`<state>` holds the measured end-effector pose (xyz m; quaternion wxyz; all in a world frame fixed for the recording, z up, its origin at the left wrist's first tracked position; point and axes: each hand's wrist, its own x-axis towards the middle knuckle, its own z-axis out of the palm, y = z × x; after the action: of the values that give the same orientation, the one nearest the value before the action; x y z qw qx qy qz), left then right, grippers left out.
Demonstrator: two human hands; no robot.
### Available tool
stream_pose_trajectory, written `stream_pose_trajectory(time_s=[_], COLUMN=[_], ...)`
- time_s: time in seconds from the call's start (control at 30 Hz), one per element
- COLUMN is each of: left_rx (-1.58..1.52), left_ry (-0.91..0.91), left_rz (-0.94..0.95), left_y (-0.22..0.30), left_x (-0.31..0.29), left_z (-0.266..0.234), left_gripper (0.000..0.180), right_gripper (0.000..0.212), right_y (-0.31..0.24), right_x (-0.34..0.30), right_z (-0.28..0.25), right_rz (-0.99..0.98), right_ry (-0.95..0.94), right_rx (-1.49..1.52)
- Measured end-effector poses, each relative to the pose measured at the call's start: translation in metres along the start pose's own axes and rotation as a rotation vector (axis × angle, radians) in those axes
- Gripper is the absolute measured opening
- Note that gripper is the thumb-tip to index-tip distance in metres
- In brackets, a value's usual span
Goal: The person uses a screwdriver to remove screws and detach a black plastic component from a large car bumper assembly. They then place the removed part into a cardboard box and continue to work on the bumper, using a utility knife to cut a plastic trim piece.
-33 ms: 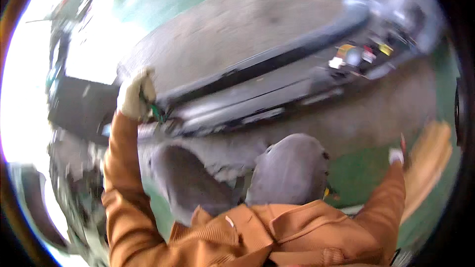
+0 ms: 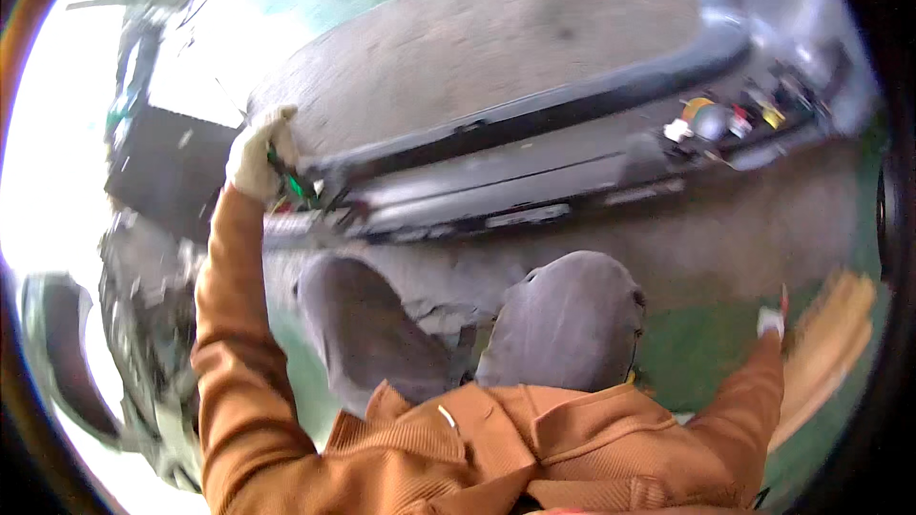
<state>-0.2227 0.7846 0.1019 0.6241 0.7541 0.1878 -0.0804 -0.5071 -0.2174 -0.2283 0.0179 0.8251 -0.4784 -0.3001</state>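
My left hand (image 2: pixel 256 154), in a whitish glove, is closed at the left end of a long dark grey sill-like vehicle part (image 2: pixel 506 181). Something small and green (image 2: pixel 301 187) shows at its fingers; its kind is not clear. Far off to the right, my right hand (image 2: pixel 771 322) is low, its white glove mostly hidden beyond the sleeve. A thin reddish thing (image 2: pixel 784 299) sticks up from that hand, too small to name.
Wires and connectors (image 2: pixel 730 121) in yellow, red and white cluster on the part's right end. Beside my right forearm lies a long tan thing (image 2: pixel 825 358), blurred. A dark panel (image 2: pixel 167 167) and dark jumbled parts (image 2: pixel 153 324) are at the left. The floor (image 2: pixel 701 334) is green.
The whole view has shifted slightly, so the long part sits a little further right in the picture. Both hands keep nearly the same places.
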Motion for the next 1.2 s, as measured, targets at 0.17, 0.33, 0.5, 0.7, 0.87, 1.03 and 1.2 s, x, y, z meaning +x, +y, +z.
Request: stream_pose_trajectory(time_s=[0.17, 0.33, 0.5, 0.7, 0.87, 1.03, 1.2], left_rx=[-0.014, 0.119, 0.079, -0.068, -0.076, -0.041, -0.341], left_ry=[0.604, 0.939, 1.074, 1.091, 1.102, 1.245, 1.123], left_rz=[-0.263, -0.435, -0.578, -0.579, -0.559, -0.484, -0.424], left_y=[-0.033, -0.006, -0.062, -0.171, -0.214, -0.255, -0.276], left_x=[-0.106, -0.234, -0.274, -0.29, -0.219, -0.197, -0.166], left_z=[-0.191, -0.25, -0.284, -0.281, -0.301, -0.33, -0.336], left_gripper=[0.022, 0.02, 0.023, 0.055, 0.084, 0.07, 0.035], right_gripper=[0.079, 0.082, 0.046, 0.054, 0.054, 0.046, 0.036], right_y=[0.031, -0.043, -0.034, -0.024, -0.075, -0.197, -0.316], right_x=[0.09, 0.058, 0.029, -0.041, -0.136, -0.254, -0.457], right_z=[0.019, -0.006, -0.001, 0.061, 0.056, -0.089, -0.218], right_rz=[0.266, 0.193, 0.174, 0.194, 0.206, -0.228, -0.774], right_ry=[-0.025, 0.002, -0.093, -0.128, -0.103, 0.065, -0.189], right_rx=[-0.074, -0.256, -0.185, 0.004, 0.7, 1.354, 1.495])
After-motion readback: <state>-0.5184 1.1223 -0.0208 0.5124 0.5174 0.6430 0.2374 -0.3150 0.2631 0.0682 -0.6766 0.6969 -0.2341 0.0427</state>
